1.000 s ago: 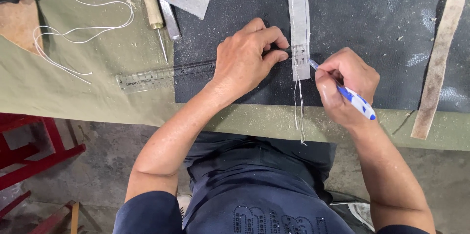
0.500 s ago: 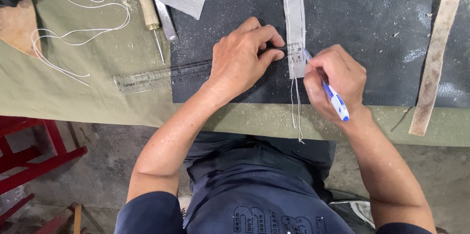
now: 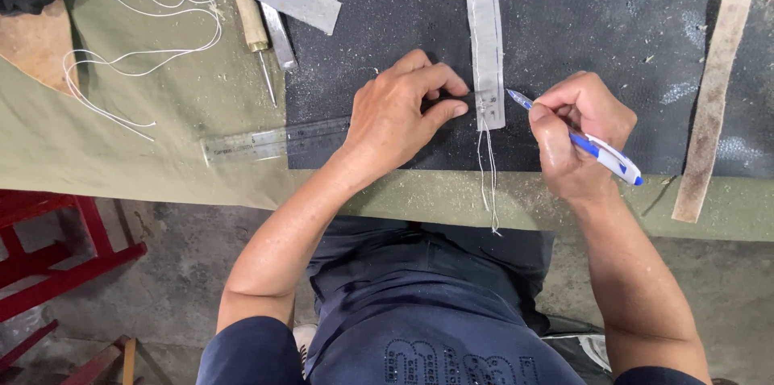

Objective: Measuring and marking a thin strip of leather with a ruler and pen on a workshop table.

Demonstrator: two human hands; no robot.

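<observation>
Pen (image 3: 601,151) tip drawn right off pale grey strip (image 3: 486,38), clear ruler (image 3: 278,139) pinned

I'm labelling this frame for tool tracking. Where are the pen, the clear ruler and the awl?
pen (image 3: 601,153), head view, on the blue-and-white barrel.
clear ruler (image 3: 274,141), head view, on its bare left part.
awl (image 3: 252,26), head view, on the wooden handle.
</observation>
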